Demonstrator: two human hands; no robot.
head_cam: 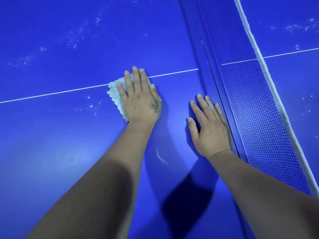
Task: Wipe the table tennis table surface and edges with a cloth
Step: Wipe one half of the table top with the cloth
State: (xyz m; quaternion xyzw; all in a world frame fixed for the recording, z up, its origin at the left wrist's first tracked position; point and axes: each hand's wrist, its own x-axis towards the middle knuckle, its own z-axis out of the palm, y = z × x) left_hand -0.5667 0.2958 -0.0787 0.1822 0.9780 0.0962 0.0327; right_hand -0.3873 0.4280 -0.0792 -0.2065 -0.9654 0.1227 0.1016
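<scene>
The blue table tennis table (51,138) fills the view, with pale specks of dust scattered toward 10 o'clock and a few more at 9 o'clock just below the white centre line (51,95), which runs across from 9 o'clock toward 3 o'clock. Just left of centre the left hand (140,100) lies flat, palm down, with its fingers straight and slightly spread, pressing a white fluffy cloth (114,93) onto the table right on the centre line; the cloth sticks out from under the hand at its 9 o'clock side. To the right, toward 4 o'clock of that hand and apart from it, the right hand (209,128) rests flat on the bare surface, fingers straight and together, holding nothing, its outer edge just beside the foot of the net (255,107). The net, dark mesh with a white top band (269,78), runs from 12 o'clock down to 4 o'clock. Beyond it, at 2 o'clock, the far half of the table shows more dust specks.
</scene>
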